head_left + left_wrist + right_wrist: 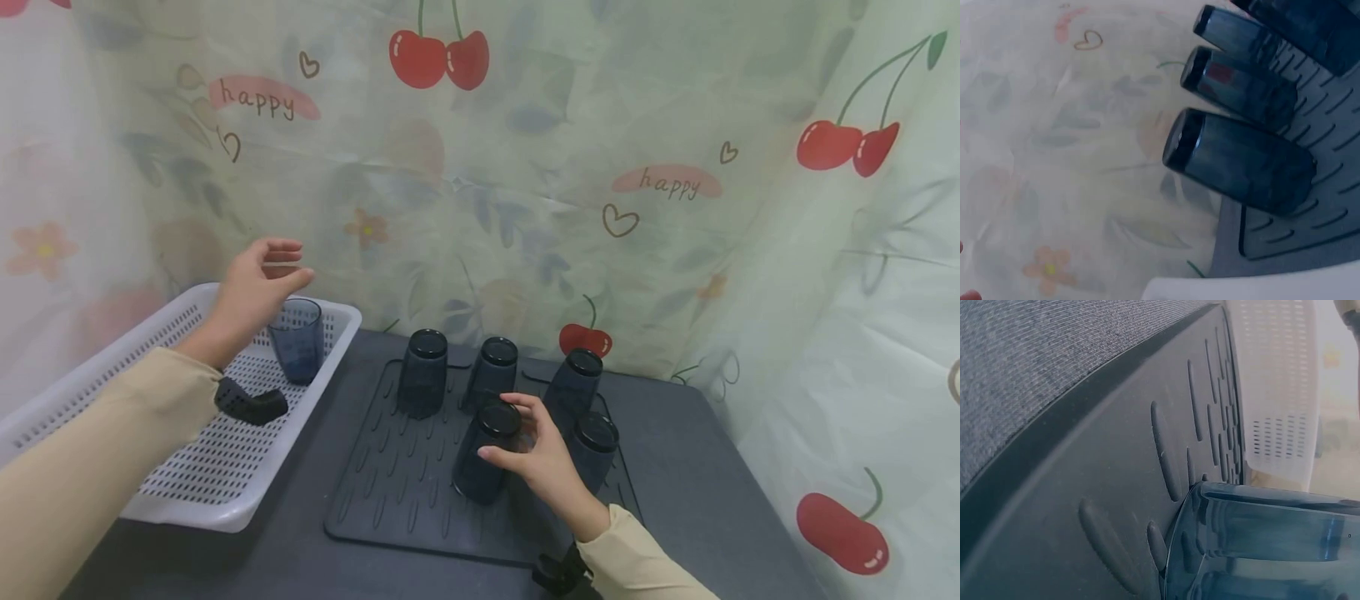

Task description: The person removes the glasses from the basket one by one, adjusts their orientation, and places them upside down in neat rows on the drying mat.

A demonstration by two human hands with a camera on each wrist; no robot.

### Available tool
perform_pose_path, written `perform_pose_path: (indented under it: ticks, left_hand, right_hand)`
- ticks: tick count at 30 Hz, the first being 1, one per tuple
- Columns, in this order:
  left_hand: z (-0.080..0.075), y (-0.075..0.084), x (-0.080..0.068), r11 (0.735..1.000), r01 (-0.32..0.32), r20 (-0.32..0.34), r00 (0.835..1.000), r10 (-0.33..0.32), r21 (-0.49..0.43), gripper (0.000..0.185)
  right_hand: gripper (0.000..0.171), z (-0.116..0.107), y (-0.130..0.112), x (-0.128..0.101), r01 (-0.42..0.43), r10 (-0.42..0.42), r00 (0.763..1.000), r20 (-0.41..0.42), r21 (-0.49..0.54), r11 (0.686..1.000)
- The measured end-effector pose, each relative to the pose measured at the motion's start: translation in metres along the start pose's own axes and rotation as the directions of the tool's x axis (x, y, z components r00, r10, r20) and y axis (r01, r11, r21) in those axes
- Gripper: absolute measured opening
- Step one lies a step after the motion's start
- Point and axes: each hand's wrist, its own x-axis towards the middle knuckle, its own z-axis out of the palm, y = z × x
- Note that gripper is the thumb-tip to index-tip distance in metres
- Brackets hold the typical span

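My right hand (551, 462) curls thumb and fingers round an upside-down dark blue glass (480, 471) at the front of the drying mat (397, 517). In the right wrist view this glass (1266, 550) has its rim against the ridged mat. My left hand (258, 283) is raised over the white basket (251, 500), fingers loosely bent and holding nothing. Just below it, an upright blue glass (300, 346) stands in the basket. Only bits of left fingertips show at the left wrist view's edge.
Several more upturned glasses stand on the mat, among them one at back left (422, 375), one at back middle (495, 367) and one on the right (595, 450). A dark grey table (697, 500) lies beneath, with a cherry-print curtain (525, 208) behind.
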Motion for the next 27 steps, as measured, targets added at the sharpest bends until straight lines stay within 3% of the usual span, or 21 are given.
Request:
perform_pose_path:
  ticks: [19, 27]
  left_hand:
    - [-0.005, -0.046, 0.022, 0.991, 0.128, 0.052, 0.99, -0.13, 0.046, 0.083]
    - [-0.005, -0.064, 0.026, 0.985, 0.141, 0.079, 0.986, -0.149, 0.102, 0.089]
  right_hand:
    - [0.07, 0.0, 0.0, 0.001, -0.005, 0.005, 1.0, 0.005, 0.002, 1.0]
    - [0.07, -0.001, 0.001, 0.001, 0.0, 0.0, 1.0, 0.003, 0.001, 1.0]
